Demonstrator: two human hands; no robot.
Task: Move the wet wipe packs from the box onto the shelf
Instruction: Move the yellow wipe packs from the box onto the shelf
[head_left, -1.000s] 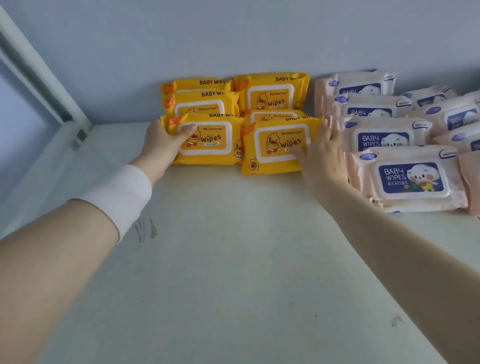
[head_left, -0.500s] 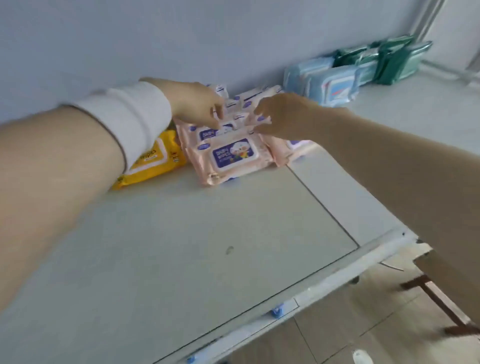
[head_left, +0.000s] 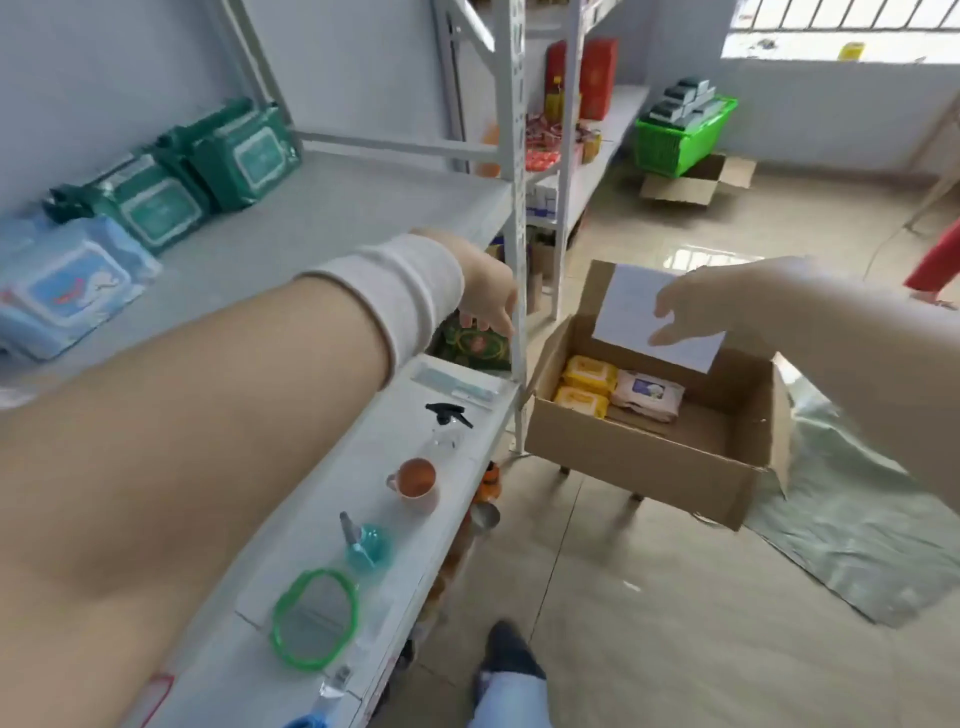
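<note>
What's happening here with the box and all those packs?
A person is stocking a shelf with wet wipe packs. Right now both hands are empty: the left hand and the right hand reach out toward the open cardboard box, fingers relaxed. Two yellow packs and one pink pack lie in the box. Green packs and blue packs already sit on the shelf.

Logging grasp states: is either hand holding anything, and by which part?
Nothing is held. Left hand and right hand are both empty, fingers loose; the wipe packs lie in the cardboard box.
</note>
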